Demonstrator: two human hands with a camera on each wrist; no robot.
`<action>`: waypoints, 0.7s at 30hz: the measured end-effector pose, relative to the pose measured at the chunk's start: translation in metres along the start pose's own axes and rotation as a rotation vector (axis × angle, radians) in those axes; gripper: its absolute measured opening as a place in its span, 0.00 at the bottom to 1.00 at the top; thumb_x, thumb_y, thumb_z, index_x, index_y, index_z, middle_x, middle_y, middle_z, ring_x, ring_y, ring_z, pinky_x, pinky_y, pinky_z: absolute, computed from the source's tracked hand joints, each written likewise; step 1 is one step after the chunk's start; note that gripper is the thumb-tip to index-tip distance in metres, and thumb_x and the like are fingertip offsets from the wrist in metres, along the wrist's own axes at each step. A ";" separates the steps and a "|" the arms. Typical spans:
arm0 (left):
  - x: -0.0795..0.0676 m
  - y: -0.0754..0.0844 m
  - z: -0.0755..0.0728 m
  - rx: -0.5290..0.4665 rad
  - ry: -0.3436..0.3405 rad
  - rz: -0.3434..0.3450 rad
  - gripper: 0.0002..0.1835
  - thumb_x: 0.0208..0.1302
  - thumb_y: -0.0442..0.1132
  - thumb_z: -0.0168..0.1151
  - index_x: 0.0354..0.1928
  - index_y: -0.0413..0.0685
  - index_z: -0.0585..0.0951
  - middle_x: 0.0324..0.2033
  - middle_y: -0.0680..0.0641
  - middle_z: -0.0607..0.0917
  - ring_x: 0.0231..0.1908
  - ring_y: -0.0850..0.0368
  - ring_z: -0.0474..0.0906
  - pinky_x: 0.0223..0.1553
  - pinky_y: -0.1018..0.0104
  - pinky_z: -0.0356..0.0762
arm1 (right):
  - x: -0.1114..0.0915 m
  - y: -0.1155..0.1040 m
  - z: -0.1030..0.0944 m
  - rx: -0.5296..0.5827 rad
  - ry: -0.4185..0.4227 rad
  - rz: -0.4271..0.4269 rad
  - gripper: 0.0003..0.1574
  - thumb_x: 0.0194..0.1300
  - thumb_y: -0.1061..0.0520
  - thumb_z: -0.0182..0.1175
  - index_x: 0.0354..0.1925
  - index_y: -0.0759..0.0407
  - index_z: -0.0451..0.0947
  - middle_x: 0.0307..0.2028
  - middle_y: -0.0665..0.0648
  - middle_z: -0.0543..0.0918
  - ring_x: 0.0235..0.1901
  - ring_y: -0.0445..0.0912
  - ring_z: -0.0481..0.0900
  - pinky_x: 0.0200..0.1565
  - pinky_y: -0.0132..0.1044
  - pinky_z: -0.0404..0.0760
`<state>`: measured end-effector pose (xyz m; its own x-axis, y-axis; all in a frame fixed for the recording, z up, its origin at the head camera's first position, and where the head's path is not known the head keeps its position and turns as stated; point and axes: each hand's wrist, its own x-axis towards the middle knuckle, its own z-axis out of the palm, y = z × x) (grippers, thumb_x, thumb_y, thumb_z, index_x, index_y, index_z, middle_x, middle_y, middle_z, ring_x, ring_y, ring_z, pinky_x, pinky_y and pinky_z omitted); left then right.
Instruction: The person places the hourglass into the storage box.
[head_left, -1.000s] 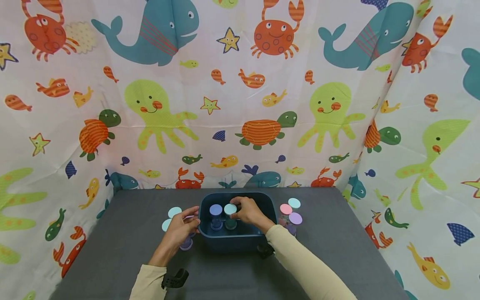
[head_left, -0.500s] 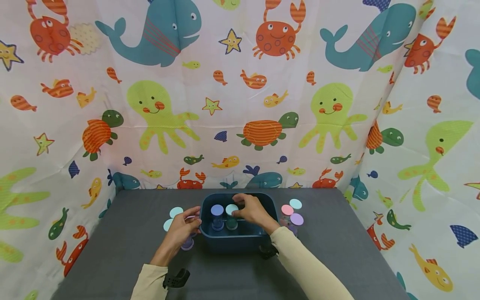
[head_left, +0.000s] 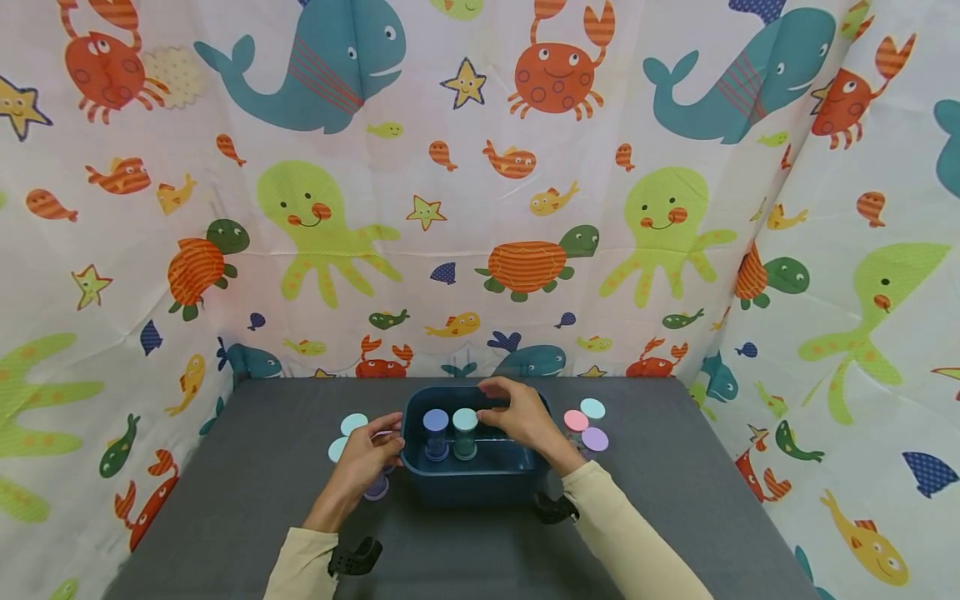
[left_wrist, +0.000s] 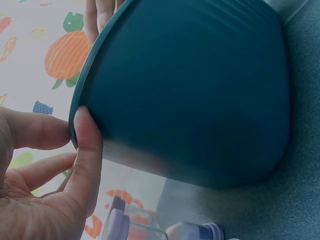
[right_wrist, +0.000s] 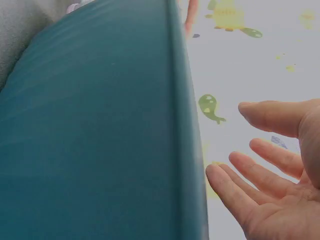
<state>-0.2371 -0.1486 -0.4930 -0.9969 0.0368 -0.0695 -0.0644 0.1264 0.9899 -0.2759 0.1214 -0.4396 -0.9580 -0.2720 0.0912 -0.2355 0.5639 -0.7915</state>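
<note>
A dark blue plastic bin [head_left: 476,485] stands in the middle of the table. Inside it, toward the left, two small clear jars stand upright side by side: one with a periwinkle lid [head_left: 436,420], one with a pale mint lid [head_left: 465,419]. My left hand [head_left: 362,460] pinches the bin's left rim; in the left wrist view the fingers of that hand [left_wrist: 55,187] grip the edge from both sides. Above the bin's right half, my right hand [head_left: 528,419] has its fingers spread beside the mint-lidded jar. The right wrist view shows this hand [right_wrist: 280,185] holding nothing.
Right of the bin stand jars with a pink lid [head_left: 576,421], a pale mint lid [head_left: 592,408] and a lilac lid [head_left: 595,439]. Several more, including mint lids [head_left: 354,424], stand left, partly behind my left hand. A sea-animal printed curtain [head_left: 465,183] encloses the grey table [head_left: 262,467].
My right hand has let go of the mint-lidded jar and drawn back to the right, its fingers opening. The left hand keeps its hold on the rim.
</note>
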 end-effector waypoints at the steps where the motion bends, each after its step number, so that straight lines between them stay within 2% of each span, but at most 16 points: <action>1: 0.000 0.000 0.000 -0.002 0.001 0.002 0.26 0.66 0.28 0.57 0.66 0.38 0.71 0.56 0.35 0.76 0.45 0.46 0.78 0.34 0.67 0.83 | -0.001 0.000 -0.002 0.010 0.008 -0.001 0.28 0.61 0.55 0.68 0.60 0.54 0.76 0.58 0.60 0.81 0.51 0.57 0.84 0.53 0.50 0.82; 6: 0.000 0.001 0.000 -0.007 0.000 -0.001 0.26 0.65 0.29 0.58 0.66 0.38 0.71 0.57 0.35 0.75 0.44 0.50 0.78 0.33 0.68 0.82 | -0.009 -0.003 -0.013 0.063 0.052 0.000 0.28 0.60 0.58 0.69 0.58 0.52 0.77 0.58 0.58 0.81 0.55 0.57 0.82 0.54 0.47 0.82; 11: 0.000 0.001 0.000 0.001 0.005 -0.008 0.26 0.66 0.30 0.58 0.67 0.38 0.70 0.58 0.34 0.75 0.41 0.55 0.78 0.34 0.68 0.83 | -0.017 0.000 -0.024 0.108 0.088 0.000 0.29 0.60 0.58 0.69 0.60 0.55 0.76 0.59 0.59 0.80 0.58 0.58 0.80 0.55 0.46 0.81; 18: 0.000 0.002 -0.001 0.003 -0.002 -0.009 0.26 0.67 0.29 0.57 0.67 0.38 0.70 0.58 0.34 0.74 0.43 0.51 0.78 0.34 0.68 0.83 | -0.031 0.007 -0.042 0.139 0.141 -0.007 0.29 0.62 0.57 0.67 0.62 0.57 0.74 0.60 0.62 0.79 0.56 0.60 0.80 0.55 0.47 0.81; 21: -0.001 0.002 -0.001 -0.009 -0.006 -0.010 0.26 0.67 0.29 0.57 0.67 0.38 0.70 0.59 0.34 0.74 0.43 0.52 0.78 0.34 0.69 0.82 | -0.036 0.013 -0.049 0.137 0.172 -0.003 0.29 0.63 0.57 0.67 0.61 0.58 0.74 0.59 0.63 0.79 0.57 0.60 0.80 0.55 0.48 0.81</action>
<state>-0.2364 -0.1492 -0.4911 -0.9960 0.0411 -0.0797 -0.0744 0.1179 0.9902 -0.2520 0.1765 -0.4238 -0.9739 -0.1295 0.1862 -0.2250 0.4491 -0.8647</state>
